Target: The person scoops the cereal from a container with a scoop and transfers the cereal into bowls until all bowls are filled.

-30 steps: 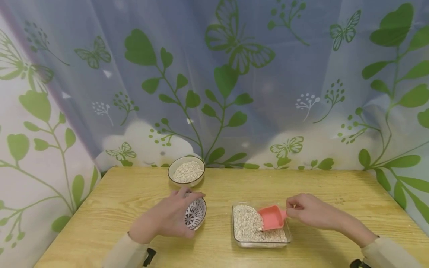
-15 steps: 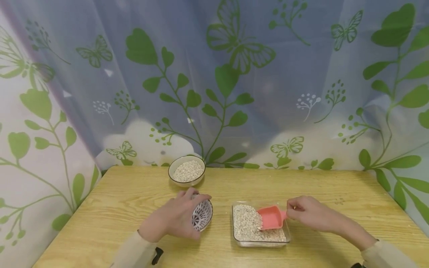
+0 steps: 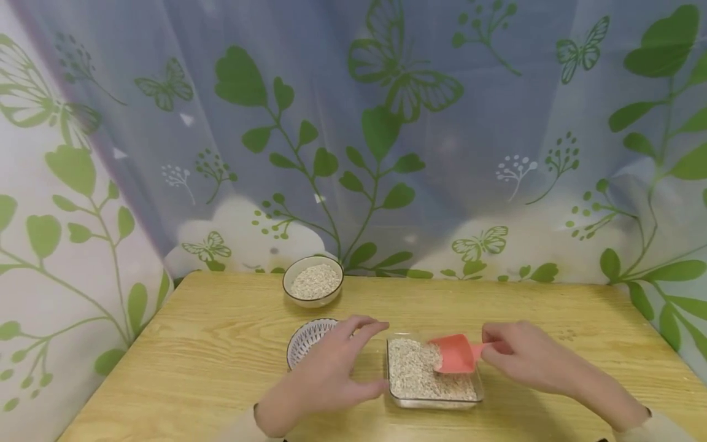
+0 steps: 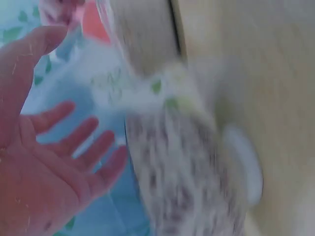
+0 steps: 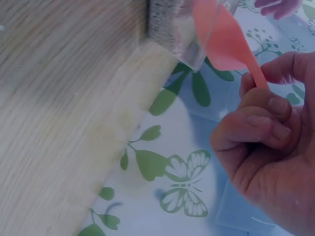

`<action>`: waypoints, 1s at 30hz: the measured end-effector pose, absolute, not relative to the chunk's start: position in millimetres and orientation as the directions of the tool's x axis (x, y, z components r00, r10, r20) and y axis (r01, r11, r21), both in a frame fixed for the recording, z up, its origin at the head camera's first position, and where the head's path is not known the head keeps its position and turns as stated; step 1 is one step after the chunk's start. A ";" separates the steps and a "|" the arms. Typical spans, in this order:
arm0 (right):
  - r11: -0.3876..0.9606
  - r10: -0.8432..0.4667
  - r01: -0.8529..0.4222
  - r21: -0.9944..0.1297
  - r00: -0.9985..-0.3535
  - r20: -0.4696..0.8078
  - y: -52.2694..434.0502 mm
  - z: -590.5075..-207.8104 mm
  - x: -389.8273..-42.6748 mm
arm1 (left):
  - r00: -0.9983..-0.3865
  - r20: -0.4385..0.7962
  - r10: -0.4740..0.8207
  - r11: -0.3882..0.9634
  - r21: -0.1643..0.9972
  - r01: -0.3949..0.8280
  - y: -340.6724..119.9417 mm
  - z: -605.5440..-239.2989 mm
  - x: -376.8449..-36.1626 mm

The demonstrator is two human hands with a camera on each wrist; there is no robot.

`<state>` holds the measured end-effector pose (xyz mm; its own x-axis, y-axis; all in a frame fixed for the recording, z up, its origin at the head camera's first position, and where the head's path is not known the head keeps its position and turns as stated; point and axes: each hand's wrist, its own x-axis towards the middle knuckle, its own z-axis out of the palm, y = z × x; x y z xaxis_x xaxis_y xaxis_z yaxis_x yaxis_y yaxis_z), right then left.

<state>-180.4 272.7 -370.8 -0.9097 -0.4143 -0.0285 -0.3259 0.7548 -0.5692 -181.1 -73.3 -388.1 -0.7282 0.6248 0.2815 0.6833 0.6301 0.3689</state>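
A clear glass dish (image 3: 393, 393) of oats sits on the wooden table near the front. My right hand (image 3: 490, 348) pinches the handle of a pink scoop (image 3: 455, 355), whose mouth rests in the oats at the dish's right side. The right wrist view shows the scoop (image 5: 221, 39) held between thumb and curled fingers (image 5: 266, 123). A black-and-white patterned bowl (image 3: 307, 341) stands upright to the left of the dish. My left hand (image 3: 367, 359) hovers with straight fingers between this bowl and the dish, holding nothing. Its open palm (image 4: 44, 182) appears beside the blurred patterned bowl (image 4: 182, 167).
A cream bowl (image 3: 313, 281) filled with oats stands at the table's back edge, behind the patterned bowl. A leaf-and-butterfly curtain (image 3: 375, 135) hangs close behind the table. Bare wood (image 3: 580, 319) lies right of the dish.
My left hand has let go of the patterned bowl, which was tilted in its grip and now stands upright. That hand moved right toward the dish and opened. The scoop has barely moved.
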 end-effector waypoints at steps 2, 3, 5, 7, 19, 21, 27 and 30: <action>0.764 -0.396 -0.308 -0.567 -0.918 -0.034 271.6 -367.1 -178.4 | -0.761 0.260 0.594 0.636 0.427 0.643 -62.4 -393.5 -173.6; 0.769 -0.385 -0.296 -0.567 -0.922 -0.041 271.1 -365.7 -177.7 | -0.779 0.246 0.577 0.650 0.438 0.621 -57.5 -396.5 -170.0; 0.778 -0.362 -0.267 -0.569 -0.930 -0.058 270.4 -363.7 -176.2 | -0.803 0.237 0.548 0.669 0.453 0.590 -48.8 -401.6 -164.0; 0.784 -0.344 -0.245 -0.570 -0.936 -0.071 270.7 -363.0 -174.7 | -0.816 0.240 0.526 0.682 0.453 0.574 -41.9 -405.6 -160.0; 0.814 -0.477 -0.550 -0.187 -0.817 0.324 270.8 -371.8 -162.3 | -0.919 0.064 0.390 0.623 0.716 0.314 -11.6 -417.4 -154.8; 0.815 -0.464 -0.550 -0.181 -0.807 0.364 268.8 -373.7 -161.0 | -0.930 0.015 0.367 0.606 0.754 0.251 -8.6 -420.1 -154.6; 0.756 -0.312 -0.345 -0.556 -0.937 0.158 263.9 -374.8 -161.5 | -0.932 -0.069 0.356 0.614 0.769 0.177 -4.4 -427.7 -157.5; 0.674 -0.280 -0.191 -0.714 -0.960 -0.008 261.0 -375.9 -163.6 | -0.927 -0.078 0.367 0.620 0.763 0.181 -3.1 -429.9 -160.7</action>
<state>-163.6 261.0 -375.9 -0.9600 -0.2799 -0.0077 -0.1907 0.6735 -0.7141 -160.7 -3.1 -429.9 -0.9269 0.3672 -0.0780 0.1813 0.6199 0.7635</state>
